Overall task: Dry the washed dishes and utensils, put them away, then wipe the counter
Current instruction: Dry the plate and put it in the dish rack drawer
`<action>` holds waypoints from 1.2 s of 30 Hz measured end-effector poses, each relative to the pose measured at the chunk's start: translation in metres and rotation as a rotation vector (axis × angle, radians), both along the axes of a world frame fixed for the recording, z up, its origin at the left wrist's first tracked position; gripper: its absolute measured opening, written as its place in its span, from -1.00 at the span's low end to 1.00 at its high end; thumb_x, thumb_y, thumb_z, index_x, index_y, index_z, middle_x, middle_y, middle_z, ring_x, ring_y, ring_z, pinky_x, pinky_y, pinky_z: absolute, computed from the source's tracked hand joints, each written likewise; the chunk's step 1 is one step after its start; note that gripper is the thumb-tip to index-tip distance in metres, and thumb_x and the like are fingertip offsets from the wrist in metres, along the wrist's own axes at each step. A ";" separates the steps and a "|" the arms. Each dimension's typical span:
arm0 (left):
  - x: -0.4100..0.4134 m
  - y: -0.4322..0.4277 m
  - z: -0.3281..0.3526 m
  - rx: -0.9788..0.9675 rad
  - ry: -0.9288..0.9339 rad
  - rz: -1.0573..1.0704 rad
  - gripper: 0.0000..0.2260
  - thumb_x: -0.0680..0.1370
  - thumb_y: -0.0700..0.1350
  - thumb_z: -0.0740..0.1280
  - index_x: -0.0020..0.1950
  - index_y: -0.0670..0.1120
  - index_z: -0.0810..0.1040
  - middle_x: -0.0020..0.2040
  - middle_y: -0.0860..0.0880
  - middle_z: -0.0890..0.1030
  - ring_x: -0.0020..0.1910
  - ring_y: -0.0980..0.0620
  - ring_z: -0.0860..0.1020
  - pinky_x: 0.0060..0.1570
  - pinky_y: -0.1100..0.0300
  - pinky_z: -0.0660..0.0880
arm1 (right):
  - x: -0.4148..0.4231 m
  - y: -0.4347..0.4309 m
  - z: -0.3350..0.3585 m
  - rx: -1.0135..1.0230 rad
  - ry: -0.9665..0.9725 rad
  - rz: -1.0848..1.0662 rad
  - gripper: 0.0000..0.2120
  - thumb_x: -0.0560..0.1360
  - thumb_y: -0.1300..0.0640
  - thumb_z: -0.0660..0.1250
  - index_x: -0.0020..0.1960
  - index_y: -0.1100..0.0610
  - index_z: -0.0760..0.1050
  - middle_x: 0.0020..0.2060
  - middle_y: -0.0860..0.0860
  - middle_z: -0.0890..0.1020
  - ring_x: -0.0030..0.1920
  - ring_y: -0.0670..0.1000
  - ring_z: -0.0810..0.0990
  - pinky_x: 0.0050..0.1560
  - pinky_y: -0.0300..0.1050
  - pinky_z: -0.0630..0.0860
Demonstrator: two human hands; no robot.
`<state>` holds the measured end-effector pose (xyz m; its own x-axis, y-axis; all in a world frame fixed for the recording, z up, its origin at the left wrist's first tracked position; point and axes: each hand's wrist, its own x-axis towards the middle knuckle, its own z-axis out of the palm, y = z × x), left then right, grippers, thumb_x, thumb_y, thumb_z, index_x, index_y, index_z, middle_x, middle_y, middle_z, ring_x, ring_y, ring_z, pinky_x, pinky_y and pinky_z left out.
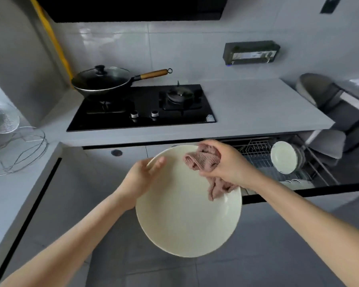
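Note:
A large cream plate (182, 216) is held tilted in the air in front of the lower cabinets. My left hand (142, 178) holds its upper left rim, thumb on the face and fingers behind. My right hand (226, 165) grips a bunched pink-brown cloth (203, 160) and presses it on the plate's upper right part; a tail of the cloth hangs down over the rim. To the right, a pulled-out wire dish drawer (319, 172) holds several white plates (284, 157) standing on edge.
A grey counter (257, 108) runs behind, with a black gas hob (143, 108) and a lidded wok (102, 81) on the left burner. A wire rack (19, 150) sits on the left counter. A dark holder (251, 52) hangs on the wall.

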<state>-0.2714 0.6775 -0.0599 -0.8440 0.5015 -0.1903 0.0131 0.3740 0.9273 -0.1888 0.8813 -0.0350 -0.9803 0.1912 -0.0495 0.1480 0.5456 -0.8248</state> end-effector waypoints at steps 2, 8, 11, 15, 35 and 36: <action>0.001 0.030 -0.009 0.030 0.016 0.081 -0.59 0.56 0.14 0.22 -0.10 -0.20 0.58 -0.36 -0.02 0.48 -0.36 0.04 0.45 -0.28 0.21 0.36 | -0.001 0.028 -0.004 -0.046 0.015 -0.037 -0.44 0.25 0.23 0.60 0.09 -0.14 0.45 -0.05 -0.28 0.58 -0.04 -0.29 0.55 0.00 -0.47 0.45; -0.018 0.110 -0.028 0.086 -0.138 0.150 -0.67 0.56 0.12 0.24 -0.22 -0.09 0.56 -0.32 0.01 0.62 -0.35 0.03 0.57 -0.27 0.23 0.50 | 0.012 0.097 -0.034 -0.484 -0.098 -0.383 -0.60 0.35 0.14 0.54 0.15 0.06 0.54 -0.04 -0.05 0.69 -0.02 -0.04 0.66 -0.16 -0.29 0.57; -0.041 0.156 -0.034 0.202 -0.244 0.306 -0.68 0.57 0.11 0.24 -0.16 -0.11 0.57 -0.28 -0.04 0.60 -0.27 -0.05 0.57 -0.16 0.08 0.53 | 0.009 0.113 -0.055 -0.805 -0.032 -0.593 -0.62 0.34 0.10 0.51 0.11 0.13 0.53 -0.23 0.04 0.68 -0.22 0.10 0.63 -0.40 -0.18 0.48; -0.039 0.223 -0.044 0.280 -0.272 0.463 -0.67 0.61 0.08 0.18 -0.27 -0.06 0.46 -0.32 -0.04 0.49 -0.28 -0.06 0.47 -0.24 0.11 0.42 | -0.017 0.132 -0.082 -0.922 0.201 -1.080 -0.76 0.39 0.11 0.51 -0.02 0.09 0.50 -0.33 0.04 0.58 -0.52 -0.08 0.48 -0.58 -0.28 0.32; -0.102 0.471 -0.101 0.058 -0.099 -0.288 -0.75 0.61 -0.02 0.24 -0.17 -0.11 0.57 -0.33 0.07 0.53 -0.36 0.18 0.45 -0.32 0.36 0.39 | -0.014 0.418 -0.096 -0.800 -0.182 -0.649 -0.80 0.43 0.26 0.45 0.03 0.16 0.53 -0.33 0.06 0.62 -0.52 0.02 0.54 -0.65 -0.34 0.26; -0.098 0.482 -0.113 0.019 -0.109 -0.174 -0.74 0.61 0.00 0.23 -0.16 -0.11 0.57 -0.31 0.04 0.51 -0.31 0.12 0.44 -0.30 0.33 0.38 | -0.010 0.431 -0.106 -0.915 -0.178 -0.655 -0.86 0.45 0.28 0.41 -0.02 0.16 0.52 -0.39 0.06 0.61 -0.57 -0.01 0.52 -0.67 -0.35 0.24</action>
<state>-0.3697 1.1592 -0.1729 -0.7190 0.6425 -0.2652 -0.0251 0.3573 0.9336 -0.1987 1.3121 -0.1411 -0.6704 0.4839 -0.5625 0.3380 -0.4756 -0.8121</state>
